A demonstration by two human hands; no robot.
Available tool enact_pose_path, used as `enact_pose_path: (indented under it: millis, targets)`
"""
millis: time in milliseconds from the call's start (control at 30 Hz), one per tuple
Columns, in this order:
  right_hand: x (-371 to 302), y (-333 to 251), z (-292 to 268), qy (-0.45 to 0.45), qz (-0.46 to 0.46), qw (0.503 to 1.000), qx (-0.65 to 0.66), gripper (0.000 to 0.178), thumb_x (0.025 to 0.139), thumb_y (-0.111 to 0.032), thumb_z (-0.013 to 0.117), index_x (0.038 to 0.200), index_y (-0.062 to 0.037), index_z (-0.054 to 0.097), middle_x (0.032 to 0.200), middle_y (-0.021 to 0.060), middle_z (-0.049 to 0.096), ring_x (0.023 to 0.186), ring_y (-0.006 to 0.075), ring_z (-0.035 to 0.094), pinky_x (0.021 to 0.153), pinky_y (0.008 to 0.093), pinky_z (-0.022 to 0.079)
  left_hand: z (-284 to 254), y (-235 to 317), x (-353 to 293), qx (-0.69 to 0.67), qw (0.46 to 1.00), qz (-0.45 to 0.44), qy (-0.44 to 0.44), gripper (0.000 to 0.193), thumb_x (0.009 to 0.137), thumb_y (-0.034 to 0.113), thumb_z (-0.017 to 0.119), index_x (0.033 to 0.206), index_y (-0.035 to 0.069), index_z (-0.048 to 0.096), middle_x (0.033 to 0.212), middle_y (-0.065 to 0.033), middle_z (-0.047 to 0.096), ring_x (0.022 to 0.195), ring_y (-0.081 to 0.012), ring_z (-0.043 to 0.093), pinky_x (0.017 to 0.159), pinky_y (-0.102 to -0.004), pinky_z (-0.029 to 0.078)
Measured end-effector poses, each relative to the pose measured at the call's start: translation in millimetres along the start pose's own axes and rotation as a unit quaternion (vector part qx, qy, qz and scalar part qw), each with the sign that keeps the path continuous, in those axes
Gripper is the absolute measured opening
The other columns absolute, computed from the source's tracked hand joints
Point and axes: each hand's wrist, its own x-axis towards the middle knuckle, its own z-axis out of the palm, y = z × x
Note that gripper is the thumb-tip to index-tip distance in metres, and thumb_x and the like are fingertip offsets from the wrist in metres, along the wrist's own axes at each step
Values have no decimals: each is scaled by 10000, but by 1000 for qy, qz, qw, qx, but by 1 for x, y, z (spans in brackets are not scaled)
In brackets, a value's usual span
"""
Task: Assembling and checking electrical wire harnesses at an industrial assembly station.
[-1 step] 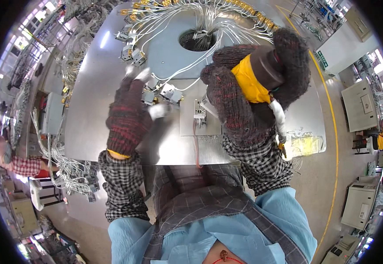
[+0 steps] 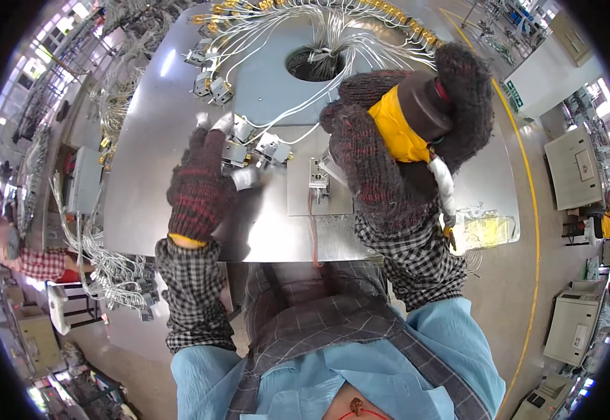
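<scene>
Bright light fills the room. White glare burns out the counter (image 2: 133, 210) near its front edge, and a thin streak gleams at its far left. A dark shadow falls just beside the left hand (image 2: 202, 185), whose thumb tip looks slightly soft. Side windows (image 2: 32, 68) blow out. Fisheye curvature bends edges; corners go black.

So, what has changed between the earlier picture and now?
The left hand has shifted slightly to the left; nothing was visibly taken hold of or let go. The right hand still grips the yellow-and-dark tool, and the grey boxes stayed in place.
</scene>
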Motion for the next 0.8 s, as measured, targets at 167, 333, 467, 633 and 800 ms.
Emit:
enact_pose_path:
  millis: [167, 333, 467, 633, 800]
  targets:
    - [8, -2, 3, 30, -45, 999, -7, 612, 956, -94, 659, 1504, -36, 393, 1097, 192, 675, 952, 268, 696, 802, 384, 589, -2, -34, 9, -275, 961, -1, -37, 715, 838, 201, 843, 1460, 21, 540, 1348, -151, 649, 1217, -271, 655, 1005, -380, 549]
    - [15, -13, 7, 88, -148, 985, -13, 629, 950, -90, 664, 1508, -38, 381, 1082, 196, 678, 931, 264, 700, 781, 379, 592, -11, -14, -7, -596, 796, -91, -52, 575, 898, 93, 765, 1415, -43, 555, 1237, -127, 687, 1059, -194, 688, 907, -327, 579]
    - [13, -16, 8, 81, -155, 984, -22, 642, 945, -87, 669, 1512, -39, 371, 1071, 199, 681, 914, 260, 704, 763, 374, 594, -1, 21, -34, -451, 891, -59, -7, 673, 853, 127, 808, 1449, -19, 531, 1312, -124, 660, 1121, -209, 667, 963, -345, 563]
    - [7, -19, 8, 73, -160, 984, -28, 660, 939, -83, 674, 1517, -41, 359, 1056, 203, 685, 892, 256, 708, 741, 368, 597, 32, 41, -42, -14, 975, 214, 64, 509, 737, 173, 906, 1209, 168, 715, 1301, -204, 654, 1173, -335, 685, 1027, -455, 555]
    - [6, -21, 8, 82, -171, 981, -30, 677, 932, -79, 679, 1521, -42, 347, 1042, 208, 688, 871, 252, 713, 720, 363, 600, 23, 34, -35, -309, 947, 68, -54, 541, 835, 91, 813, 1345, 51, 637, 1388, -180, 629, 1227, -306, 666, 1018, -393, 553]
